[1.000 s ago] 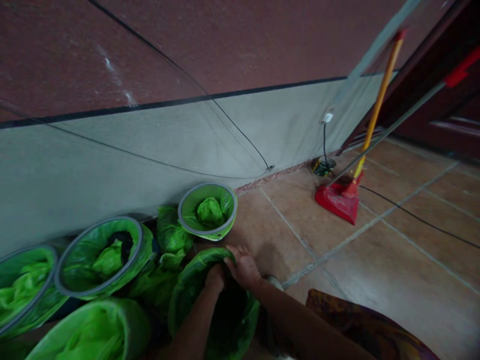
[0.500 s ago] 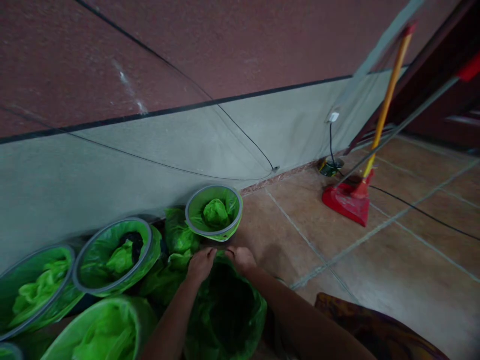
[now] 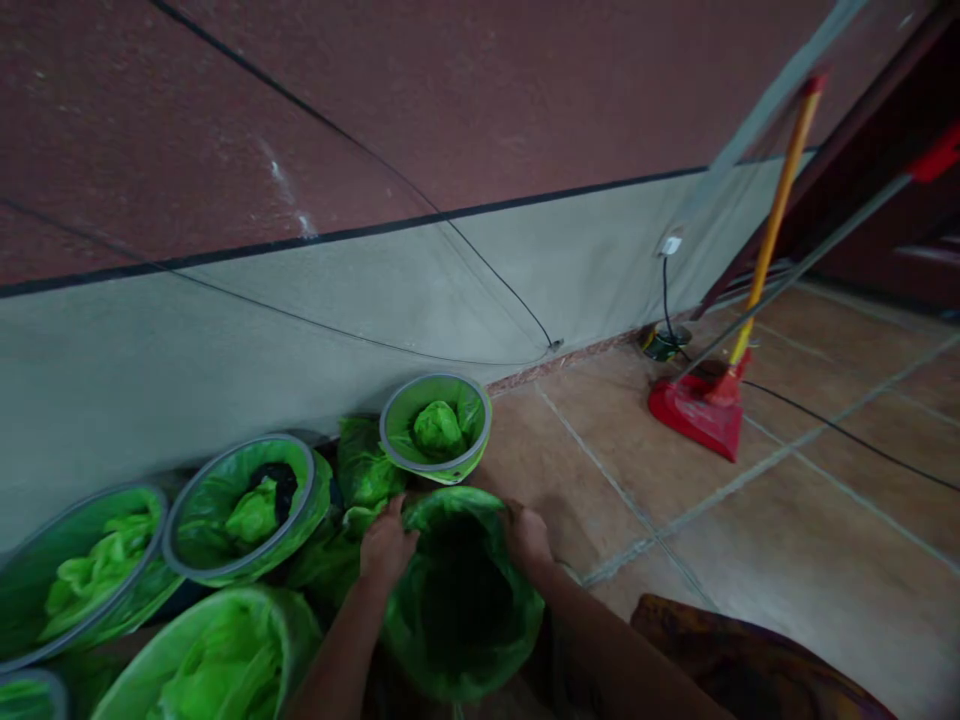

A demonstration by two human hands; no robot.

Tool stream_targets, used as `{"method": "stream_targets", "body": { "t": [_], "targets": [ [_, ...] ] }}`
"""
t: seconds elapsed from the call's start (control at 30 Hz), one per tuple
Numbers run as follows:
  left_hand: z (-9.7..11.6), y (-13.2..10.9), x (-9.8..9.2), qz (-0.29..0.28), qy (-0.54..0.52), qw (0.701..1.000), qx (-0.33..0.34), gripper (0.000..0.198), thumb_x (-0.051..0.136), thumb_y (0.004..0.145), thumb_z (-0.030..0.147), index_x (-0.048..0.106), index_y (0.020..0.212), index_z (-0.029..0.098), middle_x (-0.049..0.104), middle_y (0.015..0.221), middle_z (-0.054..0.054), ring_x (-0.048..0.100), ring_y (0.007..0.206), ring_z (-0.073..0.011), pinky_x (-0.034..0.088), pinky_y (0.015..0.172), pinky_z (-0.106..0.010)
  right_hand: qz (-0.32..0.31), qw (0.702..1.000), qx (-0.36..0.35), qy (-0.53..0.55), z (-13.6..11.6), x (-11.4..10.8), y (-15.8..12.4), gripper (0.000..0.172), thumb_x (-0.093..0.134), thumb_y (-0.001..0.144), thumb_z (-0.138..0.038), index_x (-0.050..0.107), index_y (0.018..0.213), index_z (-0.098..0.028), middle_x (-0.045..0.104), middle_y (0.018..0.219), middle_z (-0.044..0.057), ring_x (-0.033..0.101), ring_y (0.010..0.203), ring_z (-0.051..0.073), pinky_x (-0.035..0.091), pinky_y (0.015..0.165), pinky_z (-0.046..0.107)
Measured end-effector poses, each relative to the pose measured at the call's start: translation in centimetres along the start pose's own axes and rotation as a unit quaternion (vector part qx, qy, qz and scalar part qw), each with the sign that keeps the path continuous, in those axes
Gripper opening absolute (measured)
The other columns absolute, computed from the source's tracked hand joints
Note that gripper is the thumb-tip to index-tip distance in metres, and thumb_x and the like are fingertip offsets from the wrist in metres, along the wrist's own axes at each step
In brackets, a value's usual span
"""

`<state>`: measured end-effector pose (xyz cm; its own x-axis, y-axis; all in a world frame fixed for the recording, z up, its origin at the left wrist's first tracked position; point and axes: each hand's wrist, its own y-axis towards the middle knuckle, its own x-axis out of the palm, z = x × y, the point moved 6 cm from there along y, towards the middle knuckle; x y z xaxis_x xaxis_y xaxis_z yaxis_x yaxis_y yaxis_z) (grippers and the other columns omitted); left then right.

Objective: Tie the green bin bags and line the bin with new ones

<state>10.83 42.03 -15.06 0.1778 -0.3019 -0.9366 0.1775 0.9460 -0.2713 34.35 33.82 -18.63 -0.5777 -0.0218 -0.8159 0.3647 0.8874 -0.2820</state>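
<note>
A small bin lined with a green plastic bag (image 3: 461, 600) stands on the floor right in front of me. My left hand (image 3: 386, 548) is closed on the bag's left rim. On the right rim, my right hand (image 3: 527, 535) grips the bag with curled fingers. Between the two hands the bag's mouth is spread wide, and its inside looks dark.
Several more green-lined bins stand along the grey wall: one (image 3: 436, 425) just behind, one (image 3: 247, 505) to the left, one (image 3: 82, 570) farther left and one (image 3: 210, 655) at the lower left. A red floor tool with a yellow handle (image 3: 701, 405) and cables (image 3: 847, 435) lie on the tiled floor to the right.
My hands moved apart from the far rim to opposite sides of the bag, pulling its mouth wider. The view shifted slightly.
</note>
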Motion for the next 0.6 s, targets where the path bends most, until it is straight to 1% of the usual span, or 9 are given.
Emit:
{"method": "stream_targets", "body": {
  "t": [0.1, 0.13, 0.2, 0.27, 0.33, 0.4, 0.47, 0.53, 0.6],
  "targets": [
    [-0.3, -0.4, -0.6, 0.025, -0.02, 0.999, -0.009, 0.063, 0.059, 0.083, 0.024, 0.039, 0.141, 0.011, 0.059, 0.136, -0.017, 0.058, 0.123, -0.023, 0.041, 0.103, -0.032, 0.076, 0.994, 0.048, 0.069, 3.1, 1.1, -3.7, 0.032, 0.043, 0.092, -0.026, 0.069, 0.107, -0.017, 0.076, 0.093, 0.013, 0.071, 0.09, 0.027, 0.051, 0.076, 0.033],
    [-0.2, -0.5, -0.8, 0.033, -0.024, 0.999, -0.006, 0.061, 0.057, 0.084, 0.024, 0.04, 0.14, 0.011, 0.059, 0.136, -0.018, 0.057, 0.124, -0.0236, 0.041, 0.104, -0.032, 0.089, 0.99, 0.055, 0.09, 3.8, 1.6, -4.9, 0.032, 0.044, 0.091, -0.028, 0.068, 0.109, -0.018, 0.076, 0.094, 0.013, 0.071, 0.09, 0.027, 0.052, 0.076, 0.033],
    [0.4, -0.5, -1.1, 0.044, -0.025, 0.999, 0.005, 0.058, 0.055, 0.085, 0.024, 0.042, 0.139, 0.009, 0.059, 0.135, -0.019, 0.056, 0.126, -0.0248, 0.041, 0.105, -0.033, 0.116, 0.984, 0.062, 0.119, 4.3, 2.0, -6.6, 0.036, 0.048, 0.09, -0.036, 0.065, 0.118, -0.019, 0.074, 0.103, 0.014, 0.071, 0.095, 0.028, 0.053, 0.079, 0.035],
    [1.0, -0.4, -1.2, 0.045, -0.022, 0.999, 0.021, 0.056, 0.054, 0.086, 0.025, 0.044, 0.139, 0.008, 0.06, 0.135, -0.019, 0.056, 0.126, -0.0248, 0.04, 0.106, -0.033, 0.144, 0.979, 0.062, 0.127, 3.8, 1.2, -6.7, 0.046, 0.047, 0.091, -0.042, 0.059, 0.126, -0.015, 0.07, 0.116, 0.018, 0.067, 0.107, 0.03, 0.052, 0.087, 0.037],
    [1.6, -0.3, -1.0, 0.035, -0.022, 0.998, 0.041, 0.05, 0.051, 0.089, 0.025, 0.048, 0.137, 0.011, 0.062, 0.133, -0.017, 0.058, 0.123, -0.0232, 0.041, 0.106, -0.033, 0.153, 0.979, 0.051, 0.127, 2.4, -0.5, -5.3, 0.049, 0.04, 0.094, -0.042, 0.058, 0.128, -0.011, 0.067, 0.122, 0.019, 0.062, 0.115, 0.029, 0.049, 0.093, 0.037],
    [2.0, -0.2, -0.6, 0.018, -0.026, 0.998, 0.058, 0.04, 0.048, 0.091, 0.023, 0.056, 0.129, 0.015, 0.066, 0.128, -0.012, 0.062, 0.118, -0.0212, 0.042, 0.104, -0.032, 0.107, 0.986, 0.026, 0.125, 0.3, -1.9, -2.8, 0.044, 0.034, 0.098, -0.038, 0.062, 0.121, -0.014, 0.07, 0.116, 0.016, 0.065, 0.111, 0.026, 0.048, 0.092, 0.034],
    [2.0, -0.3, -0.1, 0.012, -0.037, 0.997, 0.063, 0.032, 0.045, 0.092, 0.021, 0.065, 0.117, 0.019, 0.072, 0.118, -0.008, 0.066, 0.11, -0.0198, 0.044, 0.1, -0.031, 0.045, 0.994, 0.008, 0.101, -1.6, -2.4, -0.4, 0.041, 0.034, 0.099, -0.034, 0.068, 0.109, -0.015, 0.073, 0.105, 0.014, 0.068, 0.1, 0.023, 0.048, 0.086, 0.031],
    [1.6, -0.4, 0.2, 0.028, -0.064, 0.996, 0.047, 0.028, 0.045, 0.092, 0.022, 0.069, 0.107, 0.021, 0.075, 0.11, -0.006, 0.068, 0.103, -0.0189, 0.047, 0.096, -0.029, -0.006, 0.996, -0.023, 0.086, -2.9, -2.0, 1.1, 0.039, 0.036, 0.098, -0.031, 0.071, 0.101, -0.015, 0.075, 0.099, 0.012, 0.069, 0.092, 0.021, 0.047, 0.081, 0.028],
    [0.8, -0.6, 0.4, 0.052, -0.105, 0.993, 0.027, 0.027, 0.045, 0.092, 0.024, 0.071, 0.102, 0.022, 0.076, 0.105, -0.005, 0.069, 0.098, -0.0184, 0.049, 0.093, -0.029, -0.042, 0.993, -0.065, 0.095, -3.5, -1.1, 1.4, 0.036, 0.039, 0.097, -0.029, 0.072, 0.098, -0.016, 0.075, 0.098, 0.01, 0.069, 0.089, 0.019, 0.047, 0.08, 0.026]
  ]
}}
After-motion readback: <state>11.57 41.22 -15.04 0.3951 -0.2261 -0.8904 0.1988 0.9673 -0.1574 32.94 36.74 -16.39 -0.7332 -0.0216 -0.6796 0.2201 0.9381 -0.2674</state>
